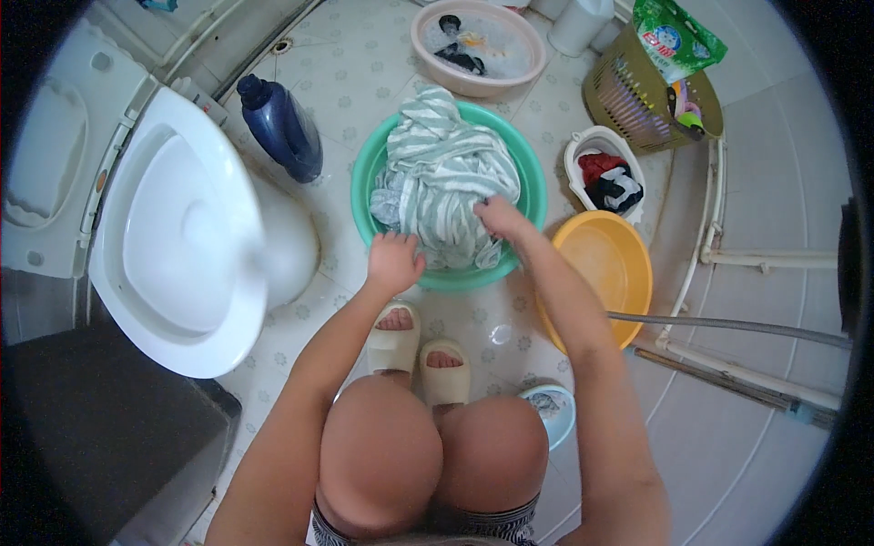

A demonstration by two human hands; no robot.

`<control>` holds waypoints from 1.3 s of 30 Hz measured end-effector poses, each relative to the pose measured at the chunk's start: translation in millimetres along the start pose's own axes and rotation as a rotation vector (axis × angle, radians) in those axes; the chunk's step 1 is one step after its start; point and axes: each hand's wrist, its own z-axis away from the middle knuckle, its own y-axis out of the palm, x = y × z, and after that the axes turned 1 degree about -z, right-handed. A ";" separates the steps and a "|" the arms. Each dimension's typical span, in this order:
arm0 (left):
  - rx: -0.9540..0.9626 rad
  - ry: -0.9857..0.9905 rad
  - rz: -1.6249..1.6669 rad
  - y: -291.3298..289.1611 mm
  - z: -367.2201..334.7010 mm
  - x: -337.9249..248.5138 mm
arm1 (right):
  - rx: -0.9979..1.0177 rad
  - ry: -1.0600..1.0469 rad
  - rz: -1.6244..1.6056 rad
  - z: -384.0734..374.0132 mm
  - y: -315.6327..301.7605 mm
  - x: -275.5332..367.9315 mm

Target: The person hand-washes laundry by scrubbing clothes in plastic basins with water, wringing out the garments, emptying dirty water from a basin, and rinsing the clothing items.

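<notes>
A round green basin [533,175] stands on the floor in front of my feet. Heaped inside it is a green-and-white striped cloth [455,168], which looks wet and bunched. At the basin's left side lies a smaller pale grey-blue cloth [386,206]. My right hand [501,218] is closed on a fold at the right of the striped cloth. My left hand [394,261] lies over the near-left rim, its fingers bent over the edge and its thumb apart. Whether those fingertips also touch cloth, I cannot tell.
On the left are a white toilet [246,314] and a dark blue bottle [282,132]. A pink basin [426,64] with suds stands behind. To the right sit an olive basket [628,96], a white tub [575,173] of clothes, an orange basin [619,273] and a grey hose [728,322].
</notes>
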 end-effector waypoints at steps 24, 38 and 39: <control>0.012 0.026 0.011 -0.7 10.0 18.9 | -0.347 -0.078 0.678 253.3 -41.9 -22.0; 0.056 -0.219 0.802 -16.1 -16.0 -3.1 | -0.141 -0.182 -0.636 179.2 26.3 -29.1; 0.201 -0.456 1.287 -21.8 -22.0 -9.4 | -0.125 -0.178 -0.622 173.2 32.3 -27.9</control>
